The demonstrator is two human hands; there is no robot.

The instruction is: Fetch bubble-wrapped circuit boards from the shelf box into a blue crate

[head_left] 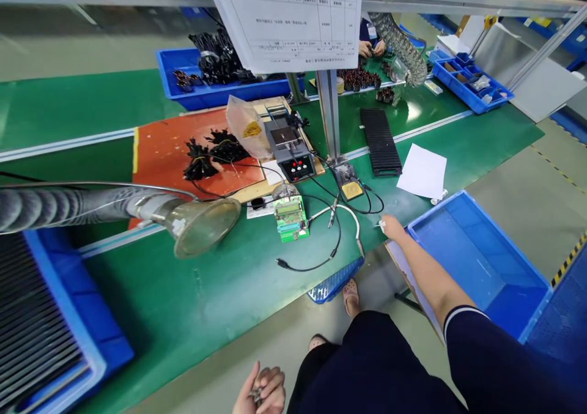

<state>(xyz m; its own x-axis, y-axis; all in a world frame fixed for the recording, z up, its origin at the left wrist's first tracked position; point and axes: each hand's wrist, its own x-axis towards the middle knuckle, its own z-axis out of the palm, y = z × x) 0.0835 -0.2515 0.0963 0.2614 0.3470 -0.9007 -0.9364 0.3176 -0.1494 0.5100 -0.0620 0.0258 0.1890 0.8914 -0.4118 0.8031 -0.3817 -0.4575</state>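
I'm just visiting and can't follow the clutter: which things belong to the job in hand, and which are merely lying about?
In hand:
- small greyish pieces, in the left hand
- small white item, in the right hand

Apparently just lying about:
- white sheet
- black ribbed tray
- black bundles

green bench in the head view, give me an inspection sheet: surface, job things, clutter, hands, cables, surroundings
Surface: glossy green bench top with an orange-red mat
Job's things: small grey pieces in the left hand; small white item at the right hand
Clutter: two tied black bundles on the mat; white paper sheet; black ribbed tray
Hands: left curled around the pieces; right pinching the white item
Cables: black cable with a plug end, loose before the green circuit board; white cable curving beside it
Surroundings: blue plastic bin at right; flexible grey duct with a clear hood at left
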